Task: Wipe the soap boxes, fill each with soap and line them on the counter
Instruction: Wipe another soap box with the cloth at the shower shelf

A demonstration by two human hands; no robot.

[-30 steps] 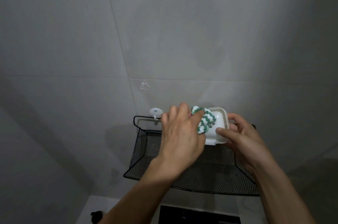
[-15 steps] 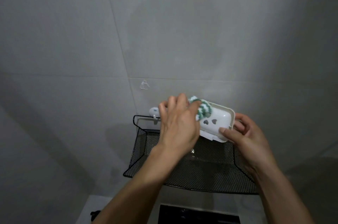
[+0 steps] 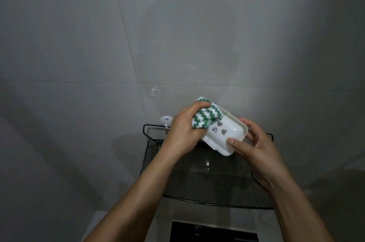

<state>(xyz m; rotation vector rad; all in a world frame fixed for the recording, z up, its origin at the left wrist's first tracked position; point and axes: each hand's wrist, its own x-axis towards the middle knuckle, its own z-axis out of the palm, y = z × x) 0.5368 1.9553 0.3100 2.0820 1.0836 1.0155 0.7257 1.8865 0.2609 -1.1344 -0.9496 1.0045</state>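
Since the earlier frames the soap box (image 3: pixel 224 136) has turned further, so more of its underside with the heart-shaped holes faces the camera, and the cloth has slid up toward the far end of the box.

The left hand (image 3: pixel 184 129) is clenched around a green-and-white zigzag cloth (image 3: pixel 206 116), fingers curled over its top, and presses it against the far left part of the white soap box. The cloth bulges out past the fingertips and covers that end of the box.

The right hand (image 3: pixel 254 147) grasps the box from the near right end: the thumb lies flat on the near corner of the underside, and the other fingers curl round behind the far rim. The box is held tilted in the air between the two hands, touching both.

Below both hands hangs a black wire mesh shelf (image 3: pixel 213 180) fixed to the grey tiled wall (image 3: pixel 98 44). A small white hook (image 3: pixel 165 120) sits on the wall just left of the left hand. Under the forearms, part of a pale counter (image 3: pixel 98 220) and a dark panel (image 3: pixel 213 232) show.
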